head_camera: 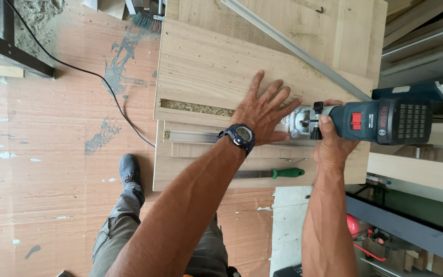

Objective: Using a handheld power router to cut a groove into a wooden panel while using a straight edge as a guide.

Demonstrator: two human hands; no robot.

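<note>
The left hand (263, 114) lies spread flat on the wooden board (206, 72), pinning it down, while the right hand (331, 143) grips the blue trim router (380, 120) at the board's right end, beside the sawdust-filled groove (196, 107).

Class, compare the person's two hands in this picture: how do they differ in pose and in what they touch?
The left hand lies flat with fingers spread on the pale wooden board; the right hand is curled in a grip around the blue power tool. The left wrist bears a dark wristwatch; the right wrist is bare. The left arm crosses the picture at a slant; the right arm runs nearly straight up. Both hands are bare and rest close together.
</note>
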